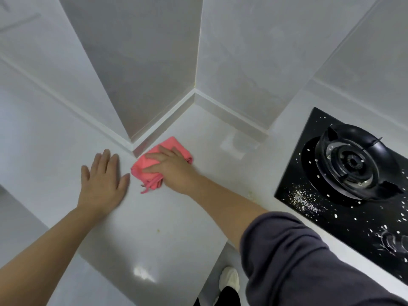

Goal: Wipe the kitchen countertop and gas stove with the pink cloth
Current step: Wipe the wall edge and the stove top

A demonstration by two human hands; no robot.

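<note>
Pink cloth: plain pink. Table: glossy white, tiny yellowish speck toward 6 o'clock. Gas stove at 3 o'clock: black, speckled with white grains. Sleeve: dark grey. Shoe at 6 o'clock: white. Wall tiles: pale grey.

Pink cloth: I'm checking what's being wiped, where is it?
Head view, left of centre: the pink cloth sits on the countertop under the right hand, beside the wall corner, with the left hand flat to its left.
</note>
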